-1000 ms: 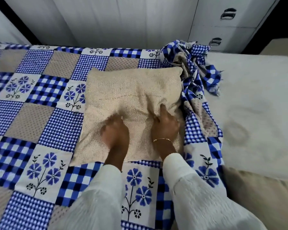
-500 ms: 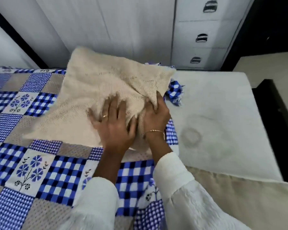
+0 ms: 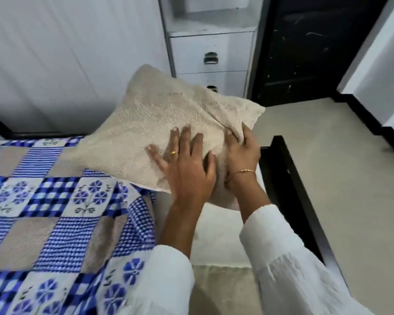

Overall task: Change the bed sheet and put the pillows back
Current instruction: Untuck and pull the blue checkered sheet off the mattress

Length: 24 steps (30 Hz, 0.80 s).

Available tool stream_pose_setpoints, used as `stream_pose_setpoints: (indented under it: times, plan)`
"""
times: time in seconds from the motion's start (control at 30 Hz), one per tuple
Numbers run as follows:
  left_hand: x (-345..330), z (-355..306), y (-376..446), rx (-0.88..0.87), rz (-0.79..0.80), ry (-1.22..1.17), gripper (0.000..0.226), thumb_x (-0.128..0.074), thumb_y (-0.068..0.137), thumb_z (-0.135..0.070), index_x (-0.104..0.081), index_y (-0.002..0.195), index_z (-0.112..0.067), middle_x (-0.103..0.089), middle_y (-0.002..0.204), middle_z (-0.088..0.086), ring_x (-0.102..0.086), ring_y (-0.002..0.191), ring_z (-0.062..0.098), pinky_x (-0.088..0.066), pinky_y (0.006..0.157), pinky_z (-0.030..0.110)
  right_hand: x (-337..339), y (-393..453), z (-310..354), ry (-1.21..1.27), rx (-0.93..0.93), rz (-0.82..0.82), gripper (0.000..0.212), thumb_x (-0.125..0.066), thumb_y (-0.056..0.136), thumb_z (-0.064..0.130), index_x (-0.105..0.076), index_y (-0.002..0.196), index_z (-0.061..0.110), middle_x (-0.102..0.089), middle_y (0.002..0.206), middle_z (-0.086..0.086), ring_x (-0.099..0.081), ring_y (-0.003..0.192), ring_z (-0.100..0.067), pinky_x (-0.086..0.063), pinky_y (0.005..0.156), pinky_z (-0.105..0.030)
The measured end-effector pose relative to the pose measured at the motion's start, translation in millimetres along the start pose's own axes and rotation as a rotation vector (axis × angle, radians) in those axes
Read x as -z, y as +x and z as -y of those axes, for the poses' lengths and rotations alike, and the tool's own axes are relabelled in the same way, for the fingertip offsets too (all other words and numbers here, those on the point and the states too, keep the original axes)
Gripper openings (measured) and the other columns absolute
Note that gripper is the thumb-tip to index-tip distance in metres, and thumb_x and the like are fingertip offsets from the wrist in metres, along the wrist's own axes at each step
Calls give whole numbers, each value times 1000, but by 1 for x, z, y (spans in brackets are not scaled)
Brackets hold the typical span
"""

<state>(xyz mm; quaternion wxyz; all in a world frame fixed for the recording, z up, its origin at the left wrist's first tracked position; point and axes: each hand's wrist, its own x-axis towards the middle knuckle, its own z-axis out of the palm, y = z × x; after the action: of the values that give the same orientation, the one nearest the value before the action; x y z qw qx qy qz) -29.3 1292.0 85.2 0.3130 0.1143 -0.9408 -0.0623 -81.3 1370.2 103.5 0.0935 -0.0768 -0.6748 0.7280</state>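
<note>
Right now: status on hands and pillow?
Left hand flat on beige pillow, right hand gripping its corner. Pillow lifted above checked sheet. Nothing in the way.

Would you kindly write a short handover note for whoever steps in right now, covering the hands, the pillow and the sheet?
Left hand: fingers spread flat, pressing on the beige pillow.
Right hand: grips a fold of the pillow near its right corner.
Pillow: held up off the bed, tilted, over the right edge of the blue checked sheet.
Sheet: spread over the left part of the bed; bare mattress shows on the right.
Done: pillow lifted off the sheet.
Left: spread the sheet over the bare part, then set the pillows back.
</note>
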Motion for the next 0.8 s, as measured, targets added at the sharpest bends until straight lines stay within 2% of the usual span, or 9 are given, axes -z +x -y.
stream_pose_setpoints:
  times: [0.13, 0.27, 0.33, 0.43, 0.53, 0.63, 0.7, 0.77, 0.8]
  plan:
    - [-57, -33, -41, -41, 203, -87, 47, -40, 85, -40, -59, 121, -17, -52, 137, 7, -44, 130, 29, -14, 101, 69, 55, 33, -52, -153, -55, 25, 41, -61, 88, 13, -55, 128, 7, -60, 123, -4, -54, 115, -15, -40, 103, -25]
    - [-107, -19, -102, -97, 530, -56, 52, -43, 81, -44, -54, 123, -18, -50, 137, 9, -49, 125, 32, -29, 91, 72, 84, 24, -126, -379, -179, 76, 43, -59, 90, 16, -51, 132, 11, -58, 127, -7, -52, 121, -20, -36, 97, -19]
    - [-118, 0, -129, -182, 659, 6, 60, -37, 78, -51, -45, 129, -20, -45, 142, 8, -46, 129, 31, -32, 88, 72, 87, 5, -155, -563, -208, 40, 47, -56, 92, 21, -45, 137, 18, -55, 131, -6, -49, 122, -22, -35, 97, -25]
    - [-113, 33, -150, -254, 649, 39, 61, -46, 80, -53, -41, 134, -24, -37, 149, 1, -34, 137, 28, -22, 94, 72, 74, -13, -169, -861, -110, -79, 56, -55, 91, 26, -36, 142, 20, -41, 142, -11, -37, 131, -26, -30, 102, -39]
    - [-91, 65, -158, -39, 635, 113, 67, -67, 76, -45, -45, 135, -23, -33, 150, 3, -25, 139, 34, -8, 96, 73, 47, -32, -163, -1047, -26, -163, 53, -56, 90, 19, -38, 139, 14, -28, 150, -14, -19, 142, -29, -18, 108, -54]
    - [-65, 104, -173, 345, 739, 262, 78, -54, 86, -48, -15, 148, -23, -4, 158, 5, 4, 143, 37, 3, 103, 71, 18, -72, -165, -1000, 293, -131, 43, -67, 75, 0, -59, 116, 4, -48, 134, -24, -42, 128, -41, -34, 97, -61]
    - [-47, 129, -183, 574, 714, 259, 85, -54, 86, -48, -6, 149, -18, -1, 157, 9, 6, 142, 39, -2, 107, 69, -2, -110, -176, -855, 416, 10, 34, -60, 71, -3, -62, 105, -1, -55, 120, -29, -54, 113, -42, -48, 88, -56]
    - [-26, 157, -194, 694, 683, 205, 92, -59, 82, -50, -7, 149, -15, -6, 156, 12, -3, 142, 39, -5, 106, 66, -26, -159, -183, -738, 364, 159, 30, -47, 77, 7, -63, 99, -4, -58, 109, -28, -57, 102, -38, -53, 81, -45]
    - [-17, 174, -204, 726, 691, 182, 95, -61, 81, -50, -6, 149, -14, -7, 156, 13, -8, 141, 39, -8, 107, 64, -39, -185, -188, -707, 315, 216, 28, -47, 79, 9, -64, 97, -5, -59, 106, -27, -59, 98, -37, -52, 81, -39]
